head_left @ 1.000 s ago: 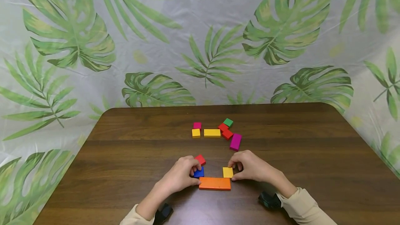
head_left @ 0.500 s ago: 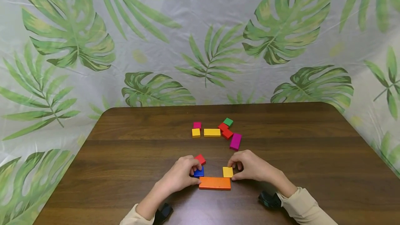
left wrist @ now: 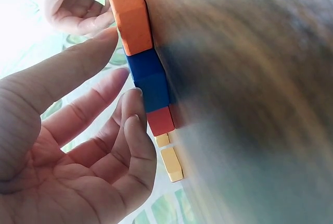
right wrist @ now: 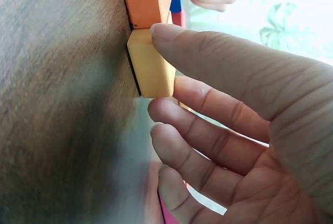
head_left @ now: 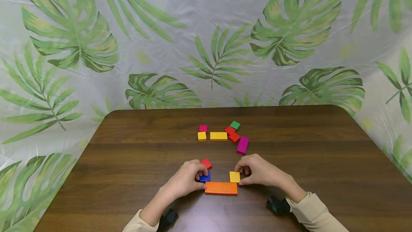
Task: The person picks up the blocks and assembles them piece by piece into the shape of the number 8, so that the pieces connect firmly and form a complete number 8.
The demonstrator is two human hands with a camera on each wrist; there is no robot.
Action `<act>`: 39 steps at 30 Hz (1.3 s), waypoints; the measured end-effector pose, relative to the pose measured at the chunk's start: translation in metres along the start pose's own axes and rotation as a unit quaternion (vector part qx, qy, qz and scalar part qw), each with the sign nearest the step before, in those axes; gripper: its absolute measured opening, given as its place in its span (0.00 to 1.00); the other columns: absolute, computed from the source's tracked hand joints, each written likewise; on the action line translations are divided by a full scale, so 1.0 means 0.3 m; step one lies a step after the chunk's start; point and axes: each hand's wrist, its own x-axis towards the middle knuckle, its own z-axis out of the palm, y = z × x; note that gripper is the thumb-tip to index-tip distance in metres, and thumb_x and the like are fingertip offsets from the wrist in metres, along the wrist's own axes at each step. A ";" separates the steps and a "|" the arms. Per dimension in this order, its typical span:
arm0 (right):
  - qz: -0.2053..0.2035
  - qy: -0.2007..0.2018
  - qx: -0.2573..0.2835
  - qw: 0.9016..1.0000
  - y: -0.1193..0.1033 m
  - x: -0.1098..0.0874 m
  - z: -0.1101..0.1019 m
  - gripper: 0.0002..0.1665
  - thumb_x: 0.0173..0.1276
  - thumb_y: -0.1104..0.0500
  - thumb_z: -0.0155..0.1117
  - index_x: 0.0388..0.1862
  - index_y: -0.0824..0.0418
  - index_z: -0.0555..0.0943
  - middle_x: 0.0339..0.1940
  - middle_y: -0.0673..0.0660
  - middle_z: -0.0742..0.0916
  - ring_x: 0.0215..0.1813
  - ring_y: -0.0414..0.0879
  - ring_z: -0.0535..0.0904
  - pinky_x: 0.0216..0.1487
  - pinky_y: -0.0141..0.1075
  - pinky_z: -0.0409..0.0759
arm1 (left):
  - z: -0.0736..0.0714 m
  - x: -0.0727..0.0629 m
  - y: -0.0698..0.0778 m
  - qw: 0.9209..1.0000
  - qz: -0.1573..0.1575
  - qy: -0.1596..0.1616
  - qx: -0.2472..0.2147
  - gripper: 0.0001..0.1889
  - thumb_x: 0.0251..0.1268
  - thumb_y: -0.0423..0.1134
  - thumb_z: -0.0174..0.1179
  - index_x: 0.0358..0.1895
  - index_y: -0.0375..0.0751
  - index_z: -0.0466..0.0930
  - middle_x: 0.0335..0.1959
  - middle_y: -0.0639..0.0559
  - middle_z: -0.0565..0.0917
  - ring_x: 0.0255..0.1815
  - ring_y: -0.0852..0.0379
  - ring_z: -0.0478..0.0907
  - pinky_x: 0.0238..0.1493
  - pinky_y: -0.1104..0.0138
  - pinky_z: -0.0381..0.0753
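In the head view a long orange block [head_left: 221, 188] lies flat on the table, with a blue block [head_left: 205, 177] behind its left end and a yellow block [head_left: 234, 177] behind its right end. My left hand [head_left: 186, 179] holds the blue block at its left side, fingertips on it and thumb at the orange block's corner. The right hand [head_left: 262, 172] pinches the yellow block [right wrist: 151, 60] between thumb and fingers. Touching the blue block's far side is a red block [head_left: 206, 164]. Seen from the left wrist, the orange block [left wrist: 132, 15] and blue block [left wrist: 150, 81] sit end to end.
Farther back lie a pink block [head_left: 203, 128], a small yellow block [head_left: 201, 136], a longer yellow block [head_left: 218, 136], two red blocks [head_left: 234, 138], a green block [head_left: 235, 125] and a magenta block [head_left: 243, 145]. A leaf-patterned cloth [head_left: 225, 3] hangs behind the wooden table [head_left: 128, 160].
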 end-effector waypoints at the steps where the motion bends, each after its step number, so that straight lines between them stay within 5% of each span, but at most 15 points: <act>1: 0.000 -0.001 0.002 1.000 0.000 0.001 -0.002 0.15 0.50 0.56 0.75 0.36 0.56 0.82 0.32 0.48 0.83 0.29 0.34 0.71 0.31 0.24 0.73 | -0.001 0.001 -0.001 1.000 0.000 0.000 0.000 0.12 0.44 0.34 0.73 0.32 0.36 0.81 0.26 0.50 0.74 0.26 0.62 0.70 0.29 0.77 0.71; 10: -0.011 0.015 0.011 1.000 0.030 0.012 -0.030 0.15 0.53 0.55 0.73 0.39 0.58 0.83 0.33 0.50 0.84 0.30 0.36 0.73 0.33 0.27 0.75 | 0.001 0.001 -0.006 1.000 -0.018 -0.006 0.009 0.12 0.44 0.36 0.73 0.32 0.38 0.81 0.26 0.52 0.73 0.26 0.64 0.69 0.30 0.78 0.72; 15: 0.006 0.085 -0.014 0.996 0.070 0.042 -0.048 0.10 0.55 0.58 0.71 0.37 0.59 0.84 0.32 0.51 0.85 0.28 0.36 0.70 0.30 0.27 0.72 | 0.007 -0.006 -0.009 1.000 -0.024 -0.009 0.008 0.12 0.44 0.37 0.73 0.32 0.39 0.81 0.25 0.52 0.73 0.26 0.65 0.68 0.29 0.77 0.71; 23: 0.073 0.207 -0.025 0.975 0.134 0.129 -0.069 0.06 0.57 0.62 0.68 0.35 0.61 0.85 0.30 0.52 0.84 0.22 0.39 0.64 0.25 0.28 0.65 | 0.004 -0.012 -0.010 0.999 -0.032 -0.008 0.000 0.12 0.45 0.37 0.73 0.33 0.39 0.81 0.27 0.52 0.73 0.26 0.66 0.68 0.30 0.77 0.72; 32: 0.119 0.220 -0.018 0.968 0.171 0.186 -0.046 0.15 0.56 0.58 0.71 0.41 0.63 0.84 0.38 0.57 0.86 0.42 0.50 0.80 0.45 0.43 0.79 | 0.009 -0.007 -0.007 1.000 -0.025 -0.008 -0.003 0.12 0.44 0.37 0.73 0.32 0.39 0.81 0.26 0.53 0.73 0.26 0.67 0.68 0.30 0.78 0.72; 39: 0.126 0.227 -0.024 0.965 0.170 0.205 -0.034 0.17 0.54 0.58 0.72 0.43 0.64 0.84 0.38 0.58 0.86 0.42 0.51 0.81 0.46 0.45 0.80 | 0.006 -0.002 -0.005 1.000 -0.019 -0.009 0.001 0.12 0.44 0.36 0.73 0.32 0.38 0.81 0.26 0.53 0.73 0.25 0.68 0.68 0.30 0.78 0.72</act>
